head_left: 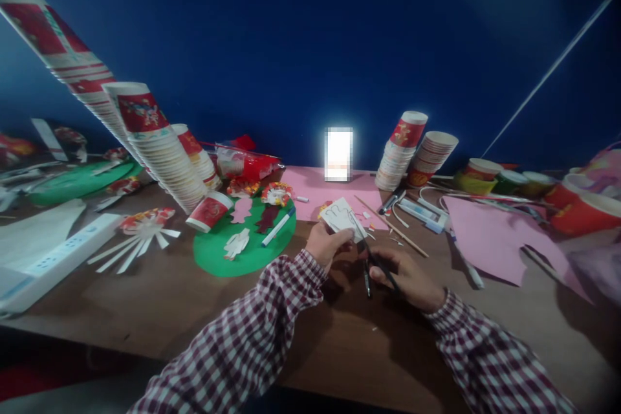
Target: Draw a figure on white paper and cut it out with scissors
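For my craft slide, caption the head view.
Left hand holding a marked white paper piece, right hand holding scissors at its edge, with stacked paper cups behind.

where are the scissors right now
In the head view, just right of centre, the scissors are in the right hand, their blades at the white paper held in the left hand.
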A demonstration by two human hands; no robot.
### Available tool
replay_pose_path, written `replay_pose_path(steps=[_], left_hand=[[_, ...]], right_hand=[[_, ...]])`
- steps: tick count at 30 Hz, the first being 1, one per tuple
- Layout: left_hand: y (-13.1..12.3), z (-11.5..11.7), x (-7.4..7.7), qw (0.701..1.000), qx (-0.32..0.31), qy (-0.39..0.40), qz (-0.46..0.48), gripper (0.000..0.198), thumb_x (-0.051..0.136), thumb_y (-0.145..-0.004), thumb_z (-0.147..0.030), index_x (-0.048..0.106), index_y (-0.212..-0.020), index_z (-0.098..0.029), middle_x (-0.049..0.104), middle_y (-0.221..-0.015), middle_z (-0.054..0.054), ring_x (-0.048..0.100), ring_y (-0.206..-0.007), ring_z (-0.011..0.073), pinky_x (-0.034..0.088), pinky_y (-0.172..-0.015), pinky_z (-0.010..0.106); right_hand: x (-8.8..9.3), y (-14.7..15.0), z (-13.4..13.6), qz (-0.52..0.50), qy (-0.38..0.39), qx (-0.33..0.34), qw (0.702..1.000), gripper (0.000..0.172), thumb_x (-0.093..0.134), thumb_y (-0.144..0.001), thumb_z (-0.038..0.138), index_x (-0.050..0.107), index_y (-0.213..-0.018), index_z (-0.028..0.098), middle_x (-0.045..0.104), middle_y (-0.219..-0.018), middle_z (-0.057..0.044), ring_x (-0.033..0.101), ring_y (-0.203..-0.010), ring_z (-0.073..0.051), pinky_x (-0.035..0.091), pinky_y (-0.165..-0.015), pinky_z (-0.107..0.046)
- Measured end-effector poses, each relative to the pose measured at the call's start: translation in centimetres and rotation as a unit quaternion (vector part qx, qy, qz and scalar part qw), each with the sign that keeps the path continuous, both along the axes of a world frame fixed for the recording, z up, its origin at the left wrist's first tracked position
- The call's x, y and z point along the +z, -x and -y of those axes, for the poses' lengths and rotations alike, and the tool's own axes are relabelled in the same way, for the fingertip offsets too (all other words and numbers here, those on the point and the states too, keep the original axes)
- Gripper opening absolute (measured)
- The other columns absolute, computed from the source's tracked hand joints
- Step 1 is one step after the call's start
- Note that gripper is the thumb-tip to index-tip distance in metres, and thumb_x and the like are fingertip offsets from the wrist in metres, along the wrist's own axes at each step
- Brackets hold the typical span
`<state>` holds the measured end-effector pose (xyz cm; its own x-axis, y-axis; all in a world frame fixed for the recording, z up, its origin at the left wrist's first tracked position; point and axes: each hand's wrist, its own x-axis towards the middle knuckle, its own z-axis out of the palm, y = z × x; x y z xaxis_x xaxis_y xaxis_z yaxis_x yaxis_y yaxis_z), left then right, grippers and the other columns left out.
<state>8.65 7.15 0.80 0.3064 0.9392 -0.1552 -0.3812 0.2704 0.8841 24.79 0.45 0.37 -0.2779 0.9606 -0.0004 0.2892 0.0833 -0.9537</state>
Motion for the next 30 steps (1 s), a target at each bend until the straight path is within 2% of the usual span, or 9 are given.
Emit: replay_pose_path(steps=[10, 21, 30], left_hand=[[0.12, -0.29, -0.52, 1.000, -0.010, -0.011, -0.007, 0.025, 0.069, -0.059, -0.021, 0.059, -0.080, -0.011, 0.060, -0.068, 0.002, 0.051, -0.052, 0.0079, 0.042, -0.048, 0.020], [0.15, -0.33, -0.23, 1.000, -0.021, 0.009, -0.010, 0.024, 0.071, -0.056, -0.021, 0.061, -0.075, -0.010, 0.061, -0.067, 0.003, 0.051, -0.053, 0.0083, 0.041, -0.048, 0.020], [0.19, -0.40, -0.35, 1.000, -0.029, 0.007, 0.006, 0.027, 0.072, -0.056, -0.021, 0.060, -0.078, -0.011, 0.060, -0.068, 0.002, 0.051, -0.052, 0.0074, 0.041, -0.047, 0.019]], right_hand=[[0.46, 0.22, 0.03, 0.008, 0.006, -0.003, 1.000, 0.039, 0.064, -0.072, 0.044, 0.064, -0.100, 0.018, 0.064, -0.080, -0.004, 0.059, -0.075, -0.020, 0.048, -0.066, -0.029], [0.20, -0.06, 0.01, 0.011, -0.001, 0.020, 1.000, 0.038, 0.060, -0.075, 0.046, 0.062, -0.100, 0.018, 0.063, -0.084, -0.004, 0.058, -0.078, -0.020, 0.047, -0.070, -0.028], [0.45, -0.12, 0.00, 0.026, 0.009, 0.029, 0.999, 0.046, 0.058, -0.075, 0.050, 0.060, -0.103, 0.014, 0.062, -0.085, -0.006, 0.057, -0.080, -0.021, 0.047, -0.072, -0.030]])
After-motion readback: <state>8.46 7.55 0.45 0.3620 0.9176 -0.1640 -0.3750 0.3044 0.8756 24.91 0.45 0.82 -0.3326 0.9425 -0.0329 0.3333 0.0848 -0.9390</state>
